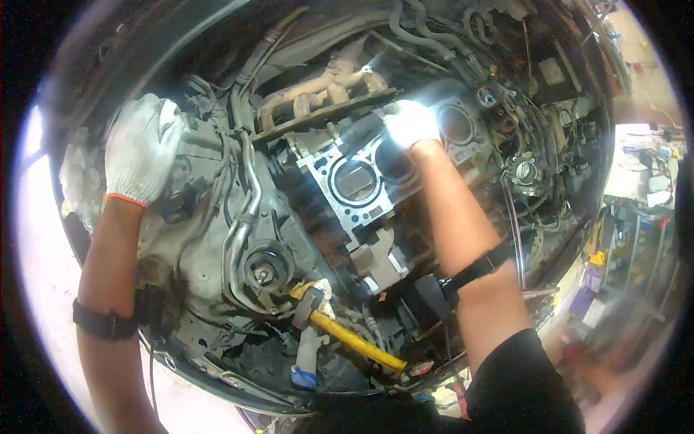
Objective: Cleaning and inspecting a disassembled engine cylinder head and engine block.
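My left hand, in a white knit glove with an orange cuff, is at the left side of the engine bay. Its fingers are curled, and whatever they may grip is hidden. My right hand, gloved in white too, is over the top of the bare engine block. Its fingers are closed round a dark cylindrical thing that sticks out to the left. Strong glare beside this hand washes out detail. Round cylinder bores open in the block's bright top face. Behind it sits a rusty exhaust manifold.
A hammer with a yellow handle lies across the front of the bay, near a white bottle-like part with a blue cap. A round strut mount stands left of the block. Hoses and a throttle body crowd the right.
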`<state>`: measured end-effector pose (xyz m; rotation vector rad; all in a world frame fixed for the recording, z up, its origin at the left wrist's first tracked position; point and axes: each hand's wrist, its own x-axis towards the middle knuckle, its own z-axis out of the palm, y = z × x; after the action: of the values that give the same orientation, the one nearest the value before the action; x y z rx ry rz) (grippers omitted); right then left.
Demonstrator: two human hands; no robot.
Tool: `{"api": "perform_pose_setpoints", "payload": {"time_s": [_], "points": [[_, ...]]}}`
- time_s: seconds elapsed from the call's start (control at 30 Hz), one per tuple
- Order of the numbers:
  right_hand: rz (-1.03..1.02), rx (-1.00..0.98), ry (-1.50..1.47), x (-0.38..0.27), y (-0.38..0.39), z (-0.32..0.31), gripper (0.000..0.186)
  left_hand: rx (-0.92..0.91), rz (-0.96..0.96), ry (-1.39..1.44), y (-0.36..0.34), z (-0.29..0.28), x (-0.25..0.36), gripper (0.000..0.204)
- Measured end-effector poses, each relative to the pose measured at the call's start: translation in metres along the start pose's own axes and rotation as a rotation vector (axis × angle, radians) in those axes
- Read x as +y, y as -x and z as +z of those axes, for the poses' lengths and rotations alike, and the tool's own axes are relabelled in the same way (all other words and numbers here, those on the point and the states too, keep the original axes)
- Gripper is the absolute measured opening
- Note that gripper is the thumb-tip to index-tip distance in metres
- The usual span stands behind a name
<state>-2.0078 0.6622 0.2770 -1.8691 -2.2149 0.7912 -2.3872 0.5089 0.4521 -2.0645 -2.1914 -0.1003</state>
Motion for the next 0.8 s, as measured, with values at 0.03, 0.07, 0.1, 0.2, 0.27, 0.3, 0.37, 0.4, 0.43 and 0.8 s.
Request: {"api": "perform_pose_setpoints", "payload": {"time_s": [0.03,0.07,0.1,0.2,0.27,0.3,0.37,0.4,0.43,0.8], "points": [[-0.074,-0.062,0.027,-0.007,0.0,-0.003,0.031,-0.001,0.002,0.002,0.0,0.001,-0.001,0.02],[-0.148,-0.125,0.054,-0.014,0.0,-0.007,0.032,-0.002,0.0,0.003,0.001,0.003,-0.003,0.02],[-0.268,-0.224,-0.055,-0.019,0.003,-0.01,0.032,0.023,0.013,-0.005,0.002,0.004,-0.004,0.02],[-0.219,-0.099,0.22,-0.027,-0.002,-0.008,0.03,0.028,0.02,-0.001,0.001,0.003,-0.003,0.019],[-0.042,-0.127,0.277,-0.023,-0.011,-0.013,0.03,0.013,0.011,0.008,0.0,0.003,-0.002,0.019],[-0.233,-0.143,0.114,-0.017,-0.004,-0.013,0.03,0.024,0.017,0.011,0.0,0.004,-0.002,0.019],[-0.294,-0.268,0.126,-0.032,0.0,-0.01,0.03,0.022,0.016,0.002,0.003,0.005,-0.006,0.019],[-0.298,-0.263,0.172,-0.036,-0.003,-0.005,0.03,0.024,0.006,-0.014,0.004,0.005,-0.008,0.018],[-0.216,-0.212,0.253,-0.032,-0.007,-0.008,0.029,0.035,0.002,-0.015,0.003,0.004,-0.006,0.018],[-0.002,-0.074,-0.224,0.008,0.008,0.014,0.031,0.068,0.021,0.021,-0.001,0.009,-0.001,0.016]]}}
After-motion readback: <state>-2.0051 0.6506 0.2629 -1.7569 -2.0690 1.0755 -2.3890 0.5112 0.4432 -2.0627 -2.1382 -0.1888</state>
